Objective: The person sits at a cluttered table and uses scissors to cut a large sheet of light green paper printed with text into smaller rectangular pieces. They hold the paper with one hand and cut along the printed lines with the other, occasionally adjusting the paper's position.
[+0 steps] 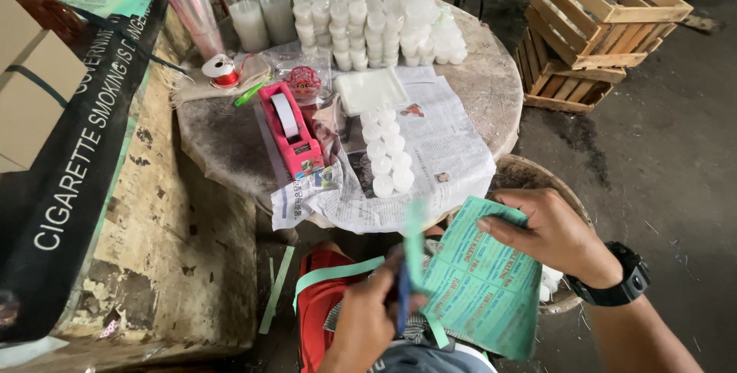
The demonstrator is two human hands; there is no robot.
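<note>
Here the right hand (549, 239) pinches the upper edge of a green printed sheet (480, 288), fingers pressed together over it, thumb hidden beneath. The left hand (368, 319) is closed around blue scissors (403, 296) at the sheet's left edge, below the round table (491, 89).

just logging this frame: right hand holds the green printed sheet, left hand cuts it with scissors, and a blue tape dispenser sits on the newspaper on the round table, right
Not quite: the tape dispenser is pink-red, not blue, as the head view shows. The rest holds: the right hand holds the green printed sheet, the left hand works scissors on it, and the dispenser sits on the newspaper on the round table.
</note>
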